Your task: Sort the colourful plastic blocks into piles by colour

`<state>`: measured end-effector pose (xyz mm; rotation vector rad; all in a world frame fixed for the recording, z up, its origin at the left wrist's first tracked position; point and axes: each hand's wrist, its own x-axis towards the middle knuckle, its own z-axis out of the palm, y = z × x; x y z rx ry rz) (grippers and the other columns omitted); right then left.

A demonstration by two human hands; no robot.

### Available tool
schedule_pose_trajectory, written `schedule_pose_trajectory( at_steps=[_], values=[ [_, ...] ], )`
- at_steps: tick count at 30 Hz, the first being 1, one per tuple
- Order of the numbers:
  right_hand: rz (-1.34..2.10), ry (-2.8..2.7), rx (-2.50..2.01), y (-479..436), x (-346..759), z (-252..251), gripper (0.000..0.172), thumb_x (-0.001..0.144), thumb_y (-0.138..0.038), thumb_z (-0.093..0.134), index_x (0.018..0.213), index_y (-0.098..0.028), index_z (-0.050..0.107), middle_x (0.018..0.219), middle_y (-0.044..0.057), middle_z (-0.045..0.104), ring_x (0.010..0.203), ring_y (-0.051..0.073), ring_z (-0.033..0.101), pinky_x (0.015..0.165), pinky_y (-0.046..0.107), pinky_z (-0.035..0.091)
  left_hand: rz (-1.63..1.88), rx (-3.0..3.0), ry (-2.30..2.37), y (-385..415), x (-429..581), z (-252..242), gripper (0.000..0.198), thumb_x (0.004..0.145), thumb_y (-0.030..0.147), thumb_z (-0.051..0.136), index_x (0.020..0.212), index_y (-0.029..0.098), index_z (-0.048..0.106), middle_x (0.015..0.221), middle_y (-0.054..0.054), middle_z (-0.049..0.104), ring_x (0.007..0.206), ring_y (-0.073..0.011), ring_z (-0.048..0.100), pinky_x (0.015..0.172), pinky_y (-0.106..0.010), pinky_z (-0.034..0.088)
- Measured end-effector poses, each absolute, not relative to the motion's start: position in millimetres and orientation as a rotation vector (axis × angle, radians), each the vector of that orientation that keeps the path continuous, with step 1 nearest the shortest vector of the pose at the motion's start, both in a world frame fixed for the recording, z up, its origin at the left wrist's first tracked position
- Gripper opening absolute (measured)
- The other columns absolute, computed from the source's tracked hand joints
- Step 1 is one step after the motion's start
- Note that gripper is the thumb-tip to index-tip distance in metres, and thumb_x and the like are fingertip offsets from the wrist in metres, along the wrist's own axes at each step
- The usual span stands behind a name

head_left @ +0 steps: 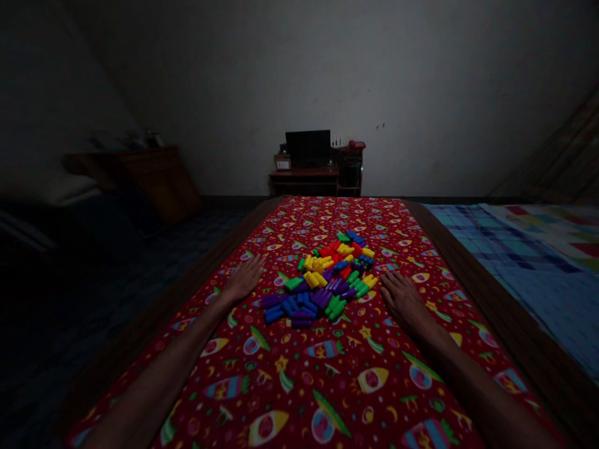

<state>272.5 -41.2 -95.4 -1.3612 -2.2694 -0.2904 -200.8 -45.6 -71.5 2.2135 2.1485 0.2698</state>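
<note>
A heap of small plastic building blocks (325, 279) in red, yellow, green, blue and purple lies on a red patterned cloth (327, 374) covering a long table. My left hand (244, 279) rests flat on the cloth just left of the heap, fingers stretched out, holding nothing. To the right of the heap my right hand (401, 298) also lies flat and open, palm down, near a green and a yellow block. Neither hand touches a block.
The table's dark wooden edges (458, 262) run along both sides. A checked blue mat (524, 262) lies on the floor at right. A small desk with a dark monitor (309, 146) stands against the far wall. A wooden cabinet (154, 174) sits at left in the dim room.
</note>
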Motion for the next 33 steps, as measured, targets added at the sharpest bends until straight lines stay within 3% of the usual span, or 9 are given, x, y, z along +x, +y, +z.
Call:
schedule_pose_trajectory(
  at_steps=[6,11,13,15,17,21,26,29,33],
  values=[
    [-0.275,-2.239,-1.361,-43,279,-96,0.047,0.098,-0.032,0.03,0.129,-0.013,0.06,0.135,0.014,0.058,0.127,0.028,0.049,0.106,0.047,0.037,0.43,2.039,2.287,-49,-212,-64,0.061,0.095,0.045,0.021,0.144,0.012,0.04,0.152,-0.014,0.038,0.145,-0.0279,0.025,0.117,-0.05,0.017],
    [-0.274,-2.214,-1.365,-44,275,-96,0.046,0.097,-0.031,0.03,0.126,-0.014,0.062,0.132,0.014,0.06,0.125,0.029,0.051,0.104,0.048,0.038,0.531,2.102,2.14,-97,-181,-66,0.065,0.097,0.049,0.003,0.153,0.02,0.019,0.15,-0.009,0.042,0.14,-0.0214,0.035,0.113,-0.041,0.034],
    [-0.276,-2.21,-1.382,-43,273,-95,0.046,0.097,-0.031,0.03,0.126,-0.014,0.062,0.132,0.014,0.06,0.124,0.029,0.051,0.104,0.049,0.038,0.565,2.237,1.844,-122,-158,-69,0.074,0.093,0.064,0.02,0.155,0.024,0.011,0.157,-0.009,0.029,0.143,-0.0264,0.03,0.113,-0.043,0.033],
    [-0.278,-2.207,-1.393,-43,271,-95,0.045,0.096,-0.03,0.031,0.126,-0.015,0.061,0.133,0.014,0.06,0.125,0.029,0.051,0.105,0.049,0.037,0.481,2.367,1.648,-136,-135,-71,0.101,0.075,0.076,0.051,0.154,0.027,0.012,0.161,-0.01,0.015,0.146,-0.0349,0.018,0.116,-0.05,0.025],
    [-0.276,-2.213,-1.396,-42,270,-95,0.045,0.096,-0.03,0.031,0.127,-0.016,0.061,0.133,0.014,0.06,0.125,0.029,0.05,0.105,0.05,0.036,0.44,2.417,1.598,-134,-112,-71,0.119,0.058,0.075,0.07,0.154,0.029,0.015,0.162,-0.011,0.012,0.146,-0.0405,0.012,0.115,-0.056,0.021],
    [-0.258,-2.216,-1.414,-42,269,-94,0.045,0.096,-0.029,0.031,0.126,-0.015,0.061,0.133,0.014,0.059,0.126,0.029,0.049,0.106,0.049,0.035,0.515,2.486,1.572,-96,-67,-68,0.129,0.049,0.067,0.081,0.154,0.029,0.015,0.161,-0.015,0.006,0.145,-0.0457,0.005,0.112,-0.064,0.019],
    [-0.228,-2.216,-1.401,-45,269,-89,0.044,0.097,-0.029,0.03,0.126,-0.016,0.06,0.134,0.013,0.059,0.125,0.028,0.049,0.105,0.049,0.036,0.585,2.452,1.618,-53,-12,-60,0.121,0.052,0.061,0.083,0.152,0.029,0.022,0.161,-0.015,0.008,0.144,-0.0487,0.001,0.11,-0.07,0.011],
    [-0.218,-2.237,-1.353,-46,269,-88,0.042,0.097,-0.024,0.03,0.127,-0.017,0.057,0.133,0.013,0.059,0.126,0.026,0.048,0.105,0.047,0.036,0.674,2.44,1.584,-40,8,-52,0.117,0.055,0.057,0.083,0.152,0.033,0.022,0.161,-0.013,0.013,0.145,-0.0454,0.003,0.111,-0.068,0.005],
    [-0.185,-2.194,-1.359,-45,271,-88,0.041,0.096,-0.023,0.03,0.124,-0.014,0.058,0.13,0.015,0.059,0.123,0.026,0.05,0.105,0.046,0.038,0.804,2.437,1.558,-24,-3,-42,0.103,0.065,0.062,0.075,0.151,0.034,0.025,0.159,-0.012,0.02,0.146,-0.0417,0.009,0.112,-0.066,0.007]
  ],
)
